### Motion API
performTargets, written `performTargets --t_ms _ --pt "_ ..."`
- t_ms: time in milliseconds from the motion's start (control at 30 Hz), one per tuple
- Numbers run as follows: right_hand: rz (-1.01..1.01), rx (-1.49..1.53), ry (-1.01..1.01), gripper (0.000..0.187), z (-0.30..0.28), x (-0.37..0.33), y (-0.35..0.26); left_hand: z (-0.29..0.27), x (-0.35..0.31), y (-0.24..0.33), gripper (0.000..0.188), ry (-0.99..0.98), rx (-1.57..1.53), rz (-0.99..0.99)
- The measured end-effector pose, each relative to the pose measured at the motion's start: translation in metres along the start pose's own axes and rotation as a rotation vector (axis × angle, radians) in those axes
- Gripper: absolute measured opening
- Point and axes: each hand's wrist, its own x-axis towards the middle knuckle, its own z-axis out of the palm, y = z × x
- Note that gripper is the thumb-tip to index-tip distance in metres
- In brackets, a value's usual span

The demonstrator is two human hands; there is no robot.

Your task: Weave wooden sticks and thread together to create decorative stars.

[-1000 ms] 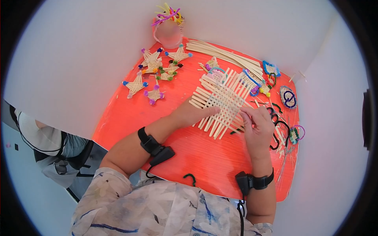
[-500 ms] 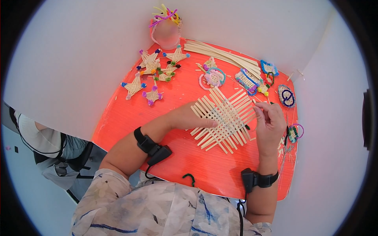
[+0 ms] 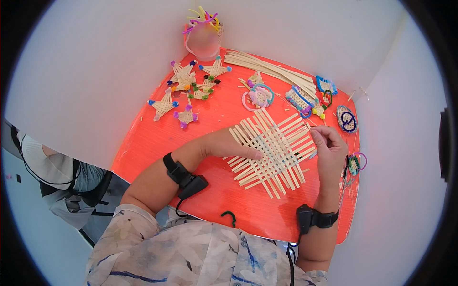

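A mat of pale flat strips (image 3: 273, 153), woven crosswise with loose ends sticking out all round, is held over the red table. My left hand (image 3: 231, 145) grips its left side, thumb lying on top and the other fingers hidden underneath. At the mat's right corner my right hand (image 3: 330, 143) is closed in a pinch. A pale strip end shows at those fingertips, though whether it belongs to the mat is hard to tell. A bluish tint runs through part of the weave.
On the red table (image 3: 157, 143) lie several woven stars (image 3: 163, 105) with coloured tips at the left. Loose strips (image 3: 267, 69) lie along the back. Colourful woven pieces (image 3: 300, 99) sit at the right. A container with pipe cleaners (image 3: 202, 40) stands at the back, a green pipe cleaner (image 3: 230, 217) near the front edge.
The woven mat has turned a little in my hands, its lower corner moving down and to the left. My right hand stays pinched at the right corner, nearly unmoved.
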Motion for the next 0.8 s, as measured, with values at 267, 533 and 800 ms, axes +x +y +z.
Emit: performTargets --t_ms 267,533,800 --pt "0.318 0.373 -0.12 0.014 0.009 -0.007 0.016 0.009 0.005 0.002 0.057 0.084 -0.356 0.041" --pt "0.113 0.22 -0.244 0.021 0.049 -0.032 0.02 0.018 0.015 -0.011 0.041 0.18 -0.921 0.167" --pt "0.091 0.158 -0.388 0.014 0.068 -0.042 0.012 0.017 0.019 -0.018 0.037 0.399 -0.998 0.171"
